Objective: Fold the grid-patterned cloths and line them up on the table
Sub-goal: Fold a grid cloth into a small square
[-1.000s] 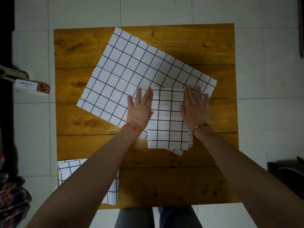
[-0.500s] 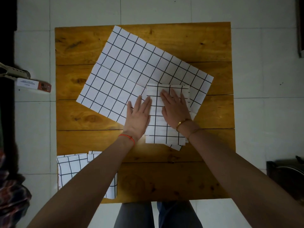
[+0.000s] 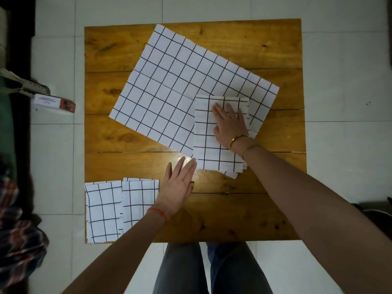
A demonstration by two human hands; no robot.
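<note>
the room is dim and a bit grey. a soft shiny spot of light sits on the tabletop point(image 3: 192, 166) by my left hand point(image 3: 177, 187). the corners look dark. my arms look big and stretched at the bottom. the grid lines look sharp.

The small box point(image 3: 54, 102) on the floor carries print too small to read.

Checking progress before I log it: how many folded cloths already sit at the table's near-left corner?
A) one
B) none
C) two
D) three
C: two folded cloths lie side by side at the near-left corner of the table.
</note>
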